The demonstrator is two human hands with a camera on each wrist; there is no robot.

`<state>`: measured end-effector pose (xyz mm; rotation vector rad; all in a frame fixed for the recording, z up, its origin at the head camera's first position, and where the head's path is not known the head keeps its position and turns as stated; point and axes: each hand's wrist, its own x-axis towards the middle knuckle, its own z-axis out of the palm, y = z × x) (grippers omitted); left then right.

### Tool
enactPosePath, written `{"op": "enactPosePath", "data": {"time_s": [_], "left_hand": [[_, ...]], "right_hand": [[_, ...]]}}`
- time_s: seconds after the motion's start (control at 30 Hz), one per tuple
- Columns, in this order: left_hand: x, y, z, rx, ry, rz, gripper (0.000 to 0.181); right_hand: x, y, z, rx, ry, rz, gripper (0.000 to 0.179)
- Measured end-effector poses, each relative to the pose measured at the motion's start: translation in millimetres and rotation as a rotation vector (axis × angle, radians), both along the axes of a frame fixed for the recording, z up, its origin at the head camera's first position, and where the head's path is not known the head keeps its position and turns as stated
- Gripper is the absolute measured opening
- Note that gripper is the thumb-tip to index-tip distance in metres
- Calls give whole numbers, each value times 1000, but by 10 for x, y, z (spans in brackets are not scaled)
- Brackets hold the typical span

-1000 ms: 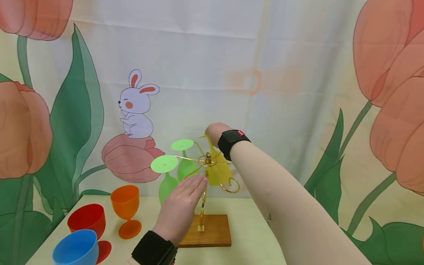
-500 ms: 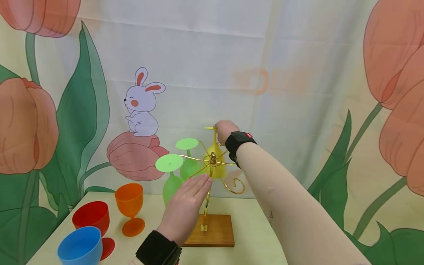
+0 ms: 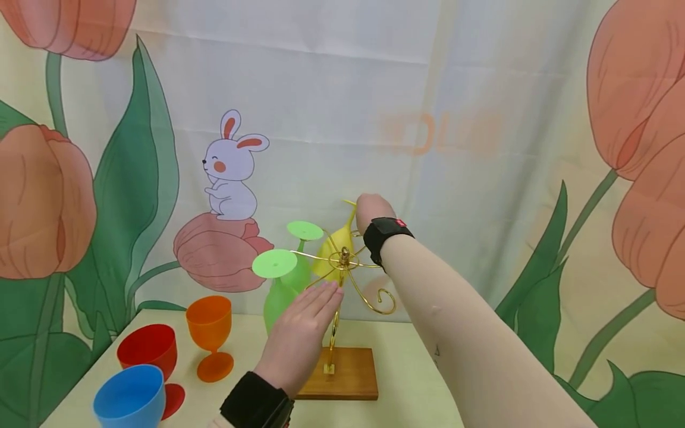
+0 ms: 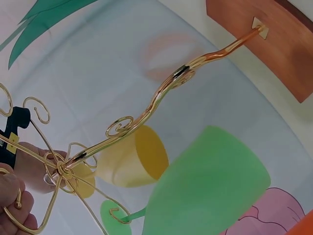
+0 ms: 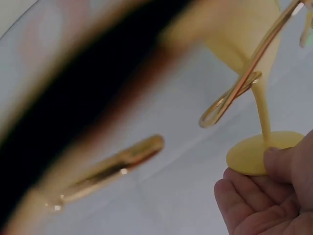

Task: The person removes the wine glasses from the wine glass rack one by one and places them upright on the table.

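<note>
My right hand (image 3: 374, 208) pinches the foot of a yellow goblet (image 3: 333, 252), thumb on one side and fingers on the other. The goblet hangs upside down, tilted, behind the gold rack (image 3: 335, 327). In the right wrist view its stem (image 5: 263, 110) is beside a looped rack hook (image 5: 227, 105); I cannot tell whether they touch. My left hand (image 3: 297, 333) is at the rack's near side; in the left wrist view its fingers (image 4: 19, 215) curl round a curled rack arm. Two green goblets hang upside down from the rack, one nearer (image 3: 274, 264), one farther (image 3: 305, 230).
The rack stands on a wooden base (image 3: 350, 374) on a pale table (image 3: 412, 380). At the left stand an orange goblet (image 3: 209, 324), a red goblet (image 3: 150, 351) and a blue cup (image 3: 130, 395). A printed curtain (image 3: 342, 89) hangs behind.
My right hand has shifted slightly right while the yellow goblet's bowl has swung left behind the rack, changing its tilt. The left hand keeps its place on the rack.
</note>
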<state>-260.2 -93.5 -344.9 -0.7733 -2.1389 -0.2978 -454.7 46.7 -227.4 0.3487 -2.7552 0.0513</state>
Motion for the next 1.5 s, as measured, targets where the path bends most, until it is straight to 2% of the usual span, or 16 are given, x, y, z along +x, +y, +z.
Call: {"op": "enactPosePath", "data": {"time_s": [0.33,0.5,0.63,0.77,0.97,1.17,1.3,1.5], "left_hand": [[-11,35,-2,3,-21,-1,55],[-12,18,-10,4,-26,3,57],[-10,35,12,4,-24,-5,59],[-13,37,30,23,-17,-16,62],[0,57,9,34,-25,-28,64],[7,69,-5,45,-29,-31,66],[-8,96,-2,52,-19,-42,67],[-5,93,-11,46,-15,-33,67]], "right_hand": [[45,135,-74,-18,18,-108,14],[65,261,-95,-18,15,-111,11],[126,448,-95,12,26,-102,10],[216,662,-64,60,83,-97,11],[341,1125,-115,77,82,-147,8],[439,1593,-347,113,91,-144,11],[528,1849,-630,133,108,-122,15],[699,2013,-1103,130,91,-47,8]]}}
